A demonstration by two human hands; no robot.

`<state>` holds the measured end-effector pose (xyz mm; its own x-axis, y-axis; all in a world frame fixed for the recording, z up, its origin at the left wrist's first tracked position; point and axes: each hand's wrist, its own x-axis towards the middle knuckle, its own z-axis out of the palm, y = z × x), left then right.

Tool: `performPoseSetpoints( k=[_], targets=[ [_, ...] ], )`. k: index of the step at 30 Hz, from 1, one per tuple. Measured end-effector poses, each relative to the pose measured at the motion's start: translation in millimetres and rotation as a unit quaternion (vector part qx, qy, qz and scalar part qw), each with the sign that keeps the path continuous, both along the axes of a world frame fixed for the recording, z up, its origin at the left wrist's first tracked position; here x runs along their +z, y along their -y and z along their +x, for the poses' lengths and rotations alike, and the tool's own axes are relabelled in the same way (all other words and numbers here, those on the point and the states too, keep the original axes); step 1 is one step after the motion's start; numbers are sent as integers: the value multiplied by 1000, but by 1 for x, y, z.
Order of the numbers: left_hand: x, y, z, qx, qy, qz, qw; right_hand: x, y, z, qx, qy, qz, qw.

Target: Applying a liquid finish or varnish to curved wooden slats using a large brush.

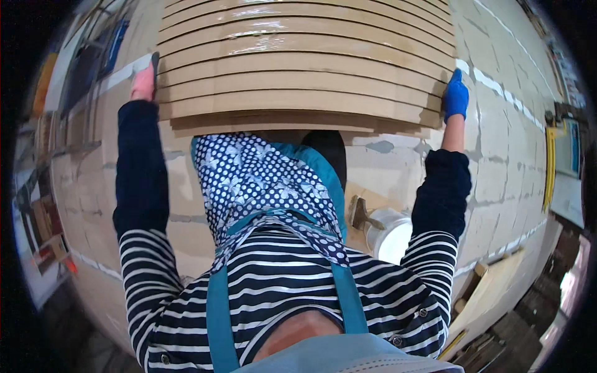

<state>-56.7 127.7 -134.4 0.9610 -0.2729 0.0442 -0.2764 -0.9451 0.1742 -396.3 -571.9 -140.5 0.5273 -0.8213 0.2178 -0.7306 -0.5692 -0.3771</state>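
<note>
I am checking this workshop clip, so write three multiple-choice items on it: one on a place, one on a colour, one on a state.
1. Where is the white bucket?
A. On the floor below the right arm
B. On top of the boards
C. In the left hand

2. What colour is the glove on the right hand?
A. Red
B. Blue
C. White

3. How is the stack of wooden boards held?
A. By one hand only
B. Lying untouched
C. Gripped at both ends

Answers: 1 A, it sits on the paved floor beside that sleeve. 2 B, the glove is blue. 3 C, the left hand and right hand each clasp an end.
</note>
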Motion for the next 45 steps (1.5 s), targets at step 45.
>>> performPoseSetpoints(
  k=[45],
  targets=[
    [-9, -42, -93, 187, -48, -594, 781, -7, -47, -83, 120, 210, -169, 956]
  ],
)
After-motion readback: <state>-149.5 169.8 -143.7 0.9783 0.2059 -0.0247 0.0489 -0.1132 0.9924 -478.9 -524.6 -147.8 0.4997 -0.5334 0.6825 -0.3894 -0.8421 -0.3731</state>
